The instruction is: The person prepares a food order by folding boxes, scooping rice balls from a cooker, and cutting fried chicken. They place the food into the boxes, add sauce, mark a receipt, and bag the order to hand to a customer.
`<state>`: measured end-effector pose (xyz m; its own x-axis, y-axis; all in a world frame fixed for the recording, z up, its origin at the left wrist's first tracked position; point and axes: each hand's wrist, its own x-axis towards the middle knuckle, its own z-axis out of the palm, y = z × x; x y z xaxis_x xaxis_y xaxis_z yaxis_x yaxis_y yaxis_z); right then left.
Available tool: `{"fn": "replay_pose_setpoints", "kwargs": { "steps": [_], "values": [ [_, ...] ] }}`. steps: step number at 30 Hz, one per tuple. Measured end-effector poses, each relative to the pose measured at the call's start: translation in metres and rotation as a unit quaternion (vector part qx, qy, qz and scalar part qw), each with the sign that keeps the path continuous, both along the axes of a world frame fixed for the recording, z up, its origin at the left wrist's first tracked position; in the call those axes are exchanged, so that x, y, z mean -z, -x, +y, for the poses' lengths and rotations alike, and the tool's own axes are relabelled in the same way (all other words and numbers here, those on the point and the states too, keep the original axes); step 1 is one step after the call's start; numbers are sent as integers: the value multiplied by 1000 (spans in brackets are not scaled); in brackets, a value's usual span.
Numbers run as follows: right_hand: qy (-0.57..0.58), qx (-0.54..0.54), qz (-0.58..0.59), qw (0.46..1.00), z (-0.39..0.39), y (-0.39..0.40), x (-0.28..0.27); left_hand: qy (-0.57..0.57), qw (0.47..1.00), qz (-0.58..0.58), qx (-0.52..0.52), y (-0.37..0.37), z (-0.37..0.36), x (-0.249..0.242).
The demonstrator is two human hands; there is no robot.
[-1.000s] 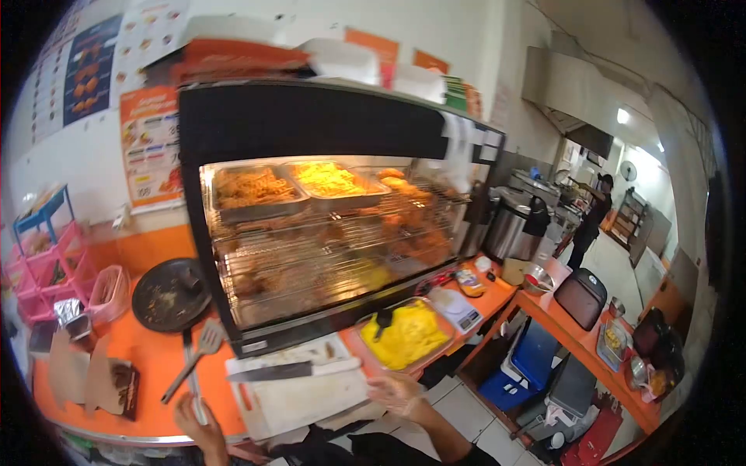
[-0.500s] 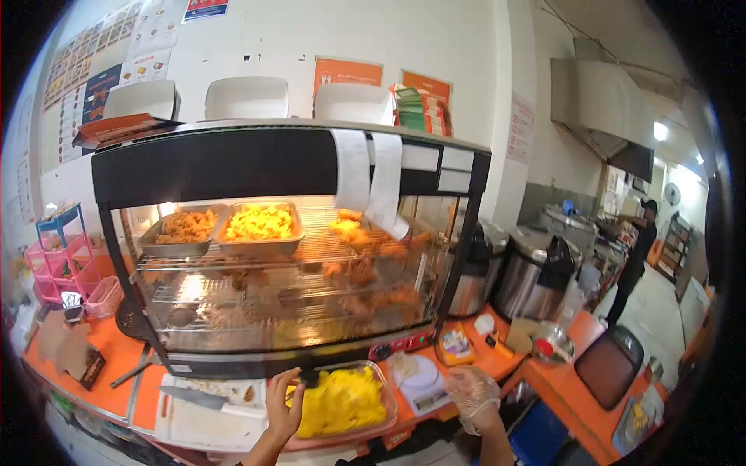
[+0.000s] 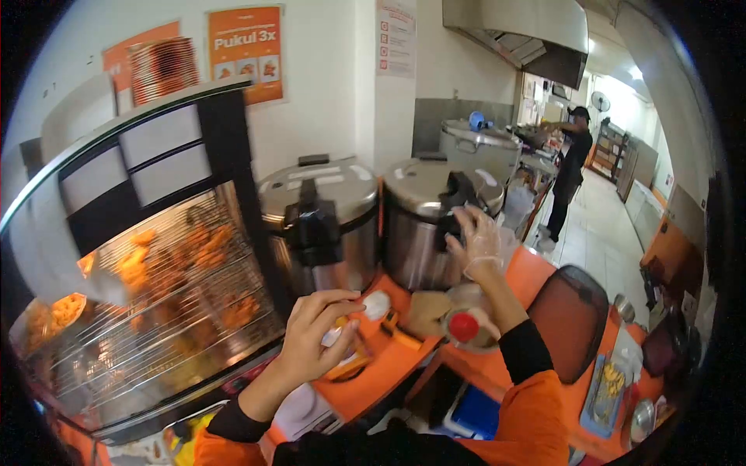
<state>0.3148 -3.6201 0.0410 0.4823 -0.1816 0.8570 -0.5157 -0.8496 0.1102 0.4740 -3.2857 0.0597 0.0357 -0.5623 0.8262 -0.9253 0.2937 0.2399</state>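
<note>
My bare left hand (image 3: pixel 315 334) is raised over the orange counter (image 3: pixel 388 373), its fingers apart and curved. Behind it lie a white round item (image 3: pixel 377 305) and a yellow-edged item, partly hidden. My right hand (image 3: pixel 475 242), in a clear plastic glove, is spread in front of the black handle of the right steel cooker (image 3: pixel 423 233); whether it touches the handle I cannot tell. A second steel cooker (image 3: pixel 353 241) stands to its left. Below my right wrist is a metal bowl with a red item (image 3: pixel 463 327) in it.
On the left stands a heated display case (image 3: pixel 221 155) with fried food on racks. A dark tray (image 3: pixel 571 326) and a blue tray (image 3: pixel 602 396) of yellow food lie on the right. A person (image 3: pixel 571 167) in dark clothes stands farther back beside a large pot (image 3: pixel 482 151).
The view has swung right, toward the cookers. Both my hands have left the area of the yellow food and scale; my right hand is now raised at the right cooker.
</note>
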Motion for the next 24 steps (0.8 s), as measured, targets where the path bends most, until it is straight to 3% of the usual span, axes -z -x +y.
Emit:
{"fn": "replay_pose_setpoints", "kwargs": {
  "steps": [3,7,11,14,16,18,20,21,22,23,24],
  "values": [
    [119,-12,92,989,-60,11,-7,-4,1000,-5,-10,-5,-85,-1],
    [225,-167,31,959,-117,8,-10,-22,999,25,-19,-14,-179,-9],
    [183,-262,-9,948,-157,-9,-95,10,999,-39,-6,-21,-261,-40],
    [169,-252,-82,949,-198,-44,-173,-102,992,-65,24,-23,-329,-69],
    [130,-304,-118,936,-230,-76,-207,-205,976,-59,40,-30,-387,-78],
    [-93,-305,-43,947,-225,-75,-246,-341,939,-35,20,-48,-462,-71],
    [-200,-337,-10,920,-237,-86,-261,-476,875,30,-80,-67,-541,-48],
    [-197,-374,-18,906,-247,-95,-261,-519,838,74,-152,-77,-579,-32],
    [-194,-410,-27,891,-259,-102,-262,-547,815,70,-181,-97,-616,0],
    [-259,-461,101,843,-267,-95,-280,-546,817,44,-178,-135,-660,57],
    [-254,-451,79,852,-272,-96,-272,-522,838,2,-158,-170,-697,116]
  ]
}}
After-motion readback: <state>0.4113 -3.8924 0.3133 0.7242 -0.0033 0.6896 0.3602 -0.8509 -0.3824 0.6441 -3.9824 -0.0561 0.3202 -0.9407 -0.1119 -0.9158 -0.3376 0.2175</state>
